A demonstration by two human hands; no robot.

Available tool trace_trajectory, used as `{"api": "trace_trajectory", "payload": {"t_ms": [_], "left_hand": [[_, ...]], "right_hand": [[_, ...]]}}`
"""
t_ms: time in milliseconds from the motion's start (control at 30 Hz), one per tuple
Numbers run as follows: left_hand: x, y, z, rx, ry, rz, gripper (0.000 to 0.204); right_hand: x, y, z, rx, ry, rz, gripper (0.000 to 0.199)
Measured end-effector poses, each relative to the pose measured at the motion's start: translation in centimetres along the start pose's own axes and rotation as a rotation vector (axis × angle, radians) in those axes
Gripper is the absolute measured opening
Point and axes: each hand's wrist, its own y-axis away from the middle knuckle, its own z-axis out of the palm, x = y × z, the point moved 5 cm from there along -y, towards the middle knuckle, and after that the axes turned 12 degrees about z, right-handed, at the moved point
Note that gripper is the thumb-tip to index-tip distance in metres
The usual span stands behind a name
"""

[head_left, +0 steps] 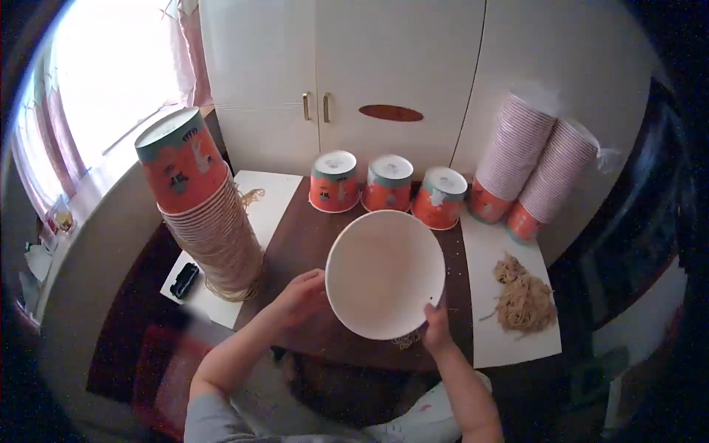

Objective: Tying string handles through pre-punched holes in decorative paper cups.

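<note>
Currently, right hand [437, 331] clamps white tub [384, 277] at the rim, thumb inside, other fingers hidden; left hand [301, 294], fingers loosely bent, sits at its left wall, grip unclear. Mouth faces the person, probably to expose the inside. Upturned buckets [388, 193] beyond tub, twine [526, 306] right of it, tall stack [203, 203] left, presumably for easy reach. Dark table [289, 240] beneath; pale cupboard [402, 55] behind.

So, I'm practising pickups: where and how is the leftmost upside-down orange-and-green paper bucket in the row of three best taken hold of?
Probably low on the wall of that orange-and-green paper bucket, just above its pale rim, coming from its near left. It stands inverted and narrows upward, so a higher grip might slip; the wider rim should help. The matching middle bucket crowds its right.
</note>
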Motion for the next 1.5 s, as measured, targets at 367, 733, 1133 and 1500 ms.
{"api": "trace_trajectory", "payload": {"t_ms": [367, 733, 1133, 1500], "left_hand": [[-0.7, -0.3, -3.6, 0.04, -0.414, -0.137, 0.034], [2.1, 2.3, 0.3, -0.213, -0.694, 0.022, 0.041], [0.8, 1.7, -1.2, -0.148, -0.852, 0.087, 0.038], [0.7, 1.3, -1.3, -0.148, -0.881, 0.111, 0.037]], "right_hand": [[-0.3, -1.2, 1.6, 0.023, -0.073, 0.053, 0.058], [4.2, -1.5, 1.9, 0.068, 0.026, 0.262, 0.036], [6.4, -4.2, -16.4, 0.147, 1.309, 0.332, 0.016], [5.2, -4.8, -16.7, 0.256, 0.939, 0.266, 0.013]]}}
